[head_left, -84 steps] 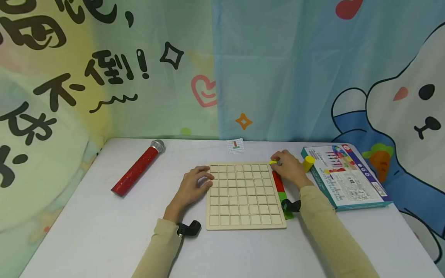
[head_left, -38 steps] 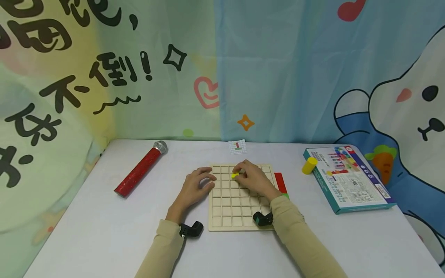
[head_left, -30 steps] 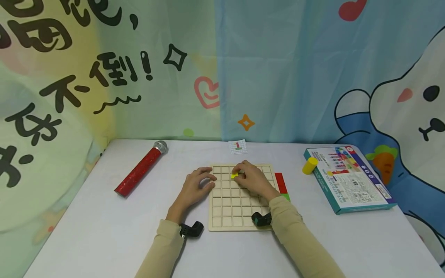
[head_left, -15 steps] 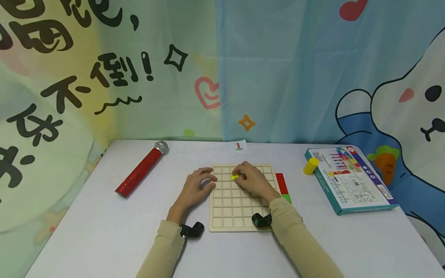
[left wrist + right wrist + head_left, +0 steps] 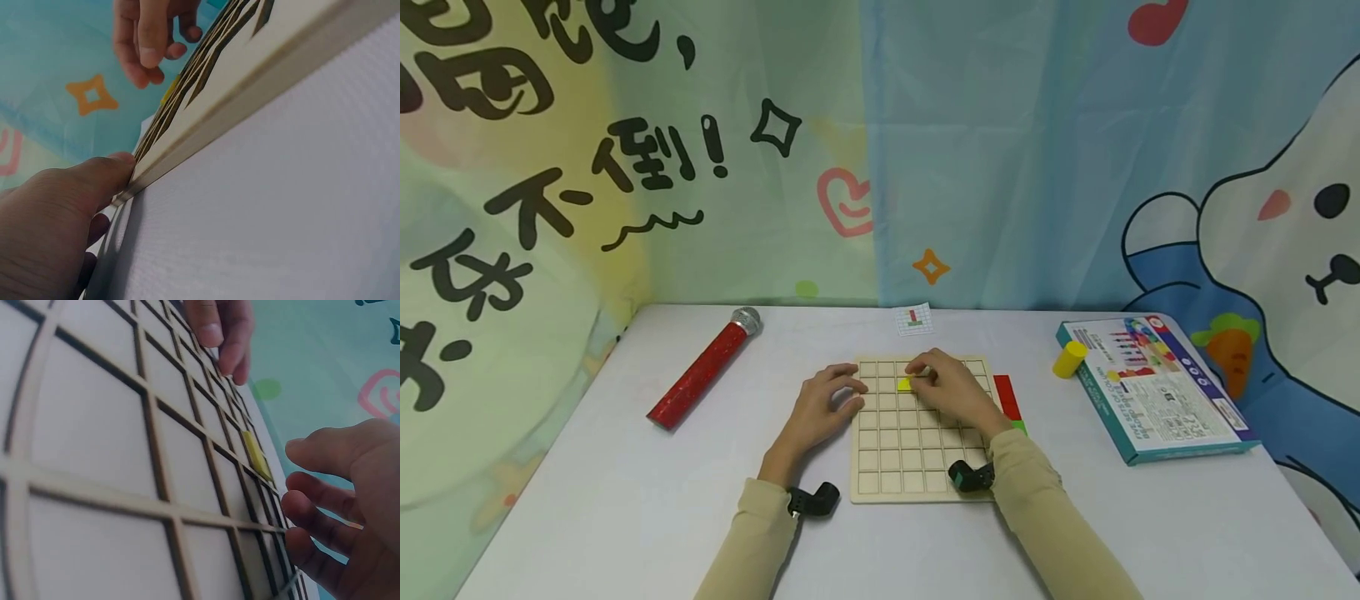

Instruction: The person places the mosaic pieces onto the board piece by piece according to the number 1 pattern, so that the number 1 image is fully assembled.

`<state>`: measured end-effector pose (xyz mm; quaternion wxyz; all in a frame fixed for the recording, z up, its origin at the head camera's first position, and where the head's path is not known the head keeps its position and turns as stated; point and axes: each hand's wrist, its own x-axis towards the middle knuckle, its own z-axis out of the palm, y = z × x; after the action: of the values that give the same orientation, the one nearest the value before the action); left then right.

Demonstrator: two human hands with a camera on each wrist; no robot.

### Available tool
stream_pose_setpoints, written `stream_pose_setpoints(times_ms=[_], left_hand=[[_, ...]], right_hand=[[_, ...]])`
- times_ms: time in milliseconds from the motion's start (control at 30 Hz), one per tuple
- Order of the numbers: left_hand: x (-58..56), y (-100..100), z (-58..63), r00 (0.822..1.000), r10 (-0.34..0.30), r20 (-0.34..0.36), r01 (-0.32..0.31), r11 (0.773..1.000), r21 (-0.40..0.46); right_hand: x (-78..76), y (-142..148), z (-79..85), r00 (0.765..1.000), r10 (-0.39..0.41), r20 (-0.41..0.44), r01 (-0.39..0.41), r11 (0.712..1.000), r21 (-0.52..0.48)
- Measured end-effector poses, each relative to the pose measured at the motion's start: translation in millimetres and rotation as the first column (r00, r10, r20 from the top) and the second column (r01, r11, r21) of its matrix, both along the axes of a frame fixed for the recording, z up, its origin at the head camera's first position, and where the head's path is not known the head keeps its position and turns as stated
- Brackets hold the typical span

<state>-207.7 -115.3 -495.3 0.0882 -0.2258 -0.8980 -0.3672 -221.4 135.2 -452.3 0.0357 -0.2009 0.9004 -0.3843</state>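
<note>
A pale wooden grid board (image 5: 891,460) lies on the white table. One flat yellow block (image 5: 904,385) sits in a square near its far left part, plainer in the right wrist view as a yellow piece (image 5: 256,455) among the raised grid lines. My right hand (image 5: 953,392) is just right of that block, over the board; its loosely bent fingers (image 5: 304,499) stand apart from it, holding nothing. At the board's left edge rests my left hand (image 5: 820,410), fingers relaxed, with the thumb (image 5: 112,172) touching the rim in the left wrist view.
Red blocks (image 5: 1007,398) and a green block (image 5: 1019,426) lie along the board's right side, partly hidden by my right arm. A small pattern card (image 5: 913,319) lies behind the board. Farther right are a yellow cylinder (image 5: 1069,359) and a game box (image 5: 1157,392); a red microphone (image 5: 700,371) lies left.
My right hand has brought the yellow block from beside the board's far right corner onto the grid and let it go, drawing slightly right. The left hand has stayed at the board's edge.
</note>
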Motion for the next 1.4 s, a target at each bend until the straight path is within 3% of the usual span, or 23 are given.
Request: stream_pose_setpoints(times_ms=[367, 567, 1100, 1400], left_hand=[[-1.2, -0.7, -3.7, 1.000, -0.003, -0.024, 0.003, 1.000, -0.006], [-1.5, 0.5, -4.2, 1.000, 0.003, -0.019, -0.003, 1.000, 0.005], [-1.3, -2.3, -4.4, 0.999, 0.006, -0.035, -0.006, 1.000, 0.011], [-1.8, -1.0, -4.9, 0.999, -0.002, -0.048, 0.003, 1.000, 0.021]], right_hand=[[11.1, 36.1, 6.1, 0.999, -0.051, -0.012, 0.050, 0.997, -0.058], [13.7, 62.5, 2.1, 0.993, -0.122, -0.002, 0.121, 0.991, -0.053], [4.3, 109.1, -13.1, 0.939, -0.339, 0.056, 0.334, 0.939, 0.078], [5.1, 117.3, -13.4, 0.940, -0.328, 0.091, 0.315, 0.939, 0.136]])
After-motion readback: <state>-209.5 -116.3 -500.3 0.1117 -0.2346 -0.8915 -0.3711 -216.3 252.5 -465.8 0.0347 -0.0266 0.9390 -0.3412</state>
